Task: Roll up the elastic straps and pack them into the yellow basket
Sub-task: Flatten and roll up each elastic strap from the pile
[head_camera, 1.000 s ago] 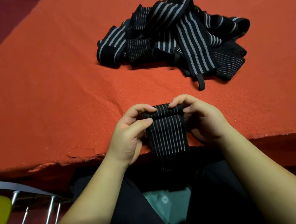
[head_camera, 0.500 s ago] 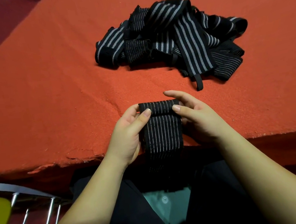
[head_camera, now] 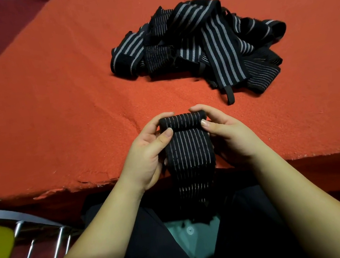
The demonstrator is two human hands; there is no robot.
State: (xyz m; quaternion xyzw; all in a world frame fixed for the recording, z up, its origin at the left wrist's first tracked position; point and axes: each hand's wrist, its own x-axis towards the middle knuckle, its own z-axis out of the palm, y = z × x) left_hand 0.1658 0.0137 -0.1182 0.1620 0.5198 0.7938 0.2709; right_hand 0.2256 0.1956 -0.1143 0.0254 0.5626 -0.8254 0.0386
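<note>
The left hand [head_camera: 146,153] and right hand [head_camera: 228,138] each pinched an end of the rolled top of one elastic strap [head_camera: 189,148] at lower centre of the frame, thumbs on the near side. Its loose tail hung over the edge of the orange bench [head_camera: 54,111]. The remaining straps [head_camera: 197,45] lay heaped at upper right, well apart from both hands.

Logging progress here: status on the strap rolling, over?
Left hand and right hand pinch the strap, roll just started. Pile waits on the red cloth. Nothing in the way.
</note>
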